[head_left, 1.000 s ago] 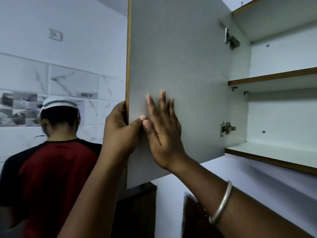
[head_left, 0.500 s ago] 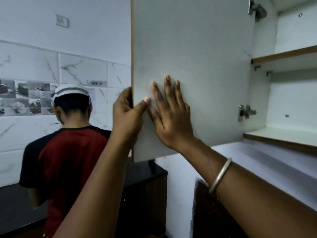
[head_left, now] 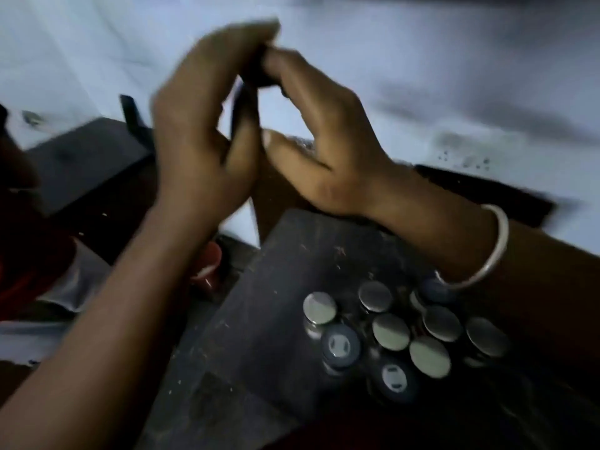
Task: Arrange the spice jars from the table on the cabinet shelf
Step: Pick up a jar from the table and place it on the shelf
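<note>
Several spice jars (head_left: 391, 331) stand bunched together on a dark table (head_left: 259, 319) at the lower right. Most have round silver lids; two have dark blue lids (head_left: 340, 344) with a white centre. My left hand (head_left: 201, 125) and my right hand (head_left: 324, 141) hang above the table's far end, well behind the jars. Their fingertips meet at the top and the fingers are loosely spread. Neither hand holds a jar. My right forearm, with a silver bangle (head_left: 487, 254), passes just over the back of the jar group. The cabinet is out of view. The picture is blurred.
A person in a red shirt (head_left: 19, 248) stands at the left edge. A dark counter (head_left: 91, 151) runs along the white wall (head_left: 422, 76). A red round object (head_left: 207, 267) sits low between counter and table.
Both hands have left the cabinet door and dropped. My view has swung down from the open cabinet to the table with the jars.
</note>
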The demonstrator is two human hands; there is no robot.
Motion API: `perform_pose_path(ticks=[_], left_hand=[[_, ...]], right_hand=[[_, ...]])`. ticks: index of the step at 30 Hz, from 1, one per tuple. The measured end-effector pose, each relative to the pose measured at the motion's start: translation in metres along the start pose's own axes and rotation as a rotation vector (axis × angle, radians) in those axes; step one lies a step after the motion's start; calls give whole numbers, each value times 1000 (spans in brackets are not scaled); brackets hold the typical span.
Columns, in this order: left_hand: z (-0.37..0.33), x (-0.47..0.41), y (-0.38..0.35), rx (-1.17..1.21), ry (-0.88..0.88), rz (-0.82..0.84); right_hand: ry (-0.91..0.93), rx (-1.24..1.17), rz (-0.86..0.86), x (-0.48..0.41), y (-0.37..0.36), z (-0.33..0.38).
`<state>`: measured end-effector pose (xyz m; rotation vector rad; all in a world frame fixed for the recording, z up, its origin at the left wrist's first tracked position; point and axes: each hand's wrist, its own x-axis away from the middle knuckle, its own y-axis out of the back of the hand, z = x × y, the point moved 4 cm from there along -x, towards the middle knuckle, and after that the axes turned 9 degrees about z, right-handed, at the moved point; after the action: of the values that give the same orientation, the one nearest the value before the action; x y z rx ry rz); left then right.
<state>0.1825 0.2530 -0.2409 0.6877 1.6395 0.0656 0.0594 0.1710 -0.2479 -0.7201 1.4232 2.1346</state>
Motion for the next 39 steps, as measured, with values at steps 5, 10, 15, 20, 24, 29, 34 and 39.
perform_pose_path(ticks=[5,10,15,20,24,29,34,39], left_hand=[[-24,100,-114,338,213,393],[-18,205,-194,404,387,791],[-24,268,-241,347,488,1089],[-37,284,-265,337,493,1172],[-39,291,-273,318,466,1187],[-39,286,-274,482,521,1081],[-40,249,-261,788,610,1090],[-46,183,-239,1081,629,1050]], right_hand=[[-334,39,178,134,-22,-64],[-637,102,499,250,-70,-109],[-1047,415,810,317,-114,-136],[-1104,497,804,354,-140,-147],[-1086,438,761,362,-142,-153],[-1088,199,648,351,-119,-150],[-968,-146,617,318,-70,-132],[-861,-314,478,262,17,-99]])
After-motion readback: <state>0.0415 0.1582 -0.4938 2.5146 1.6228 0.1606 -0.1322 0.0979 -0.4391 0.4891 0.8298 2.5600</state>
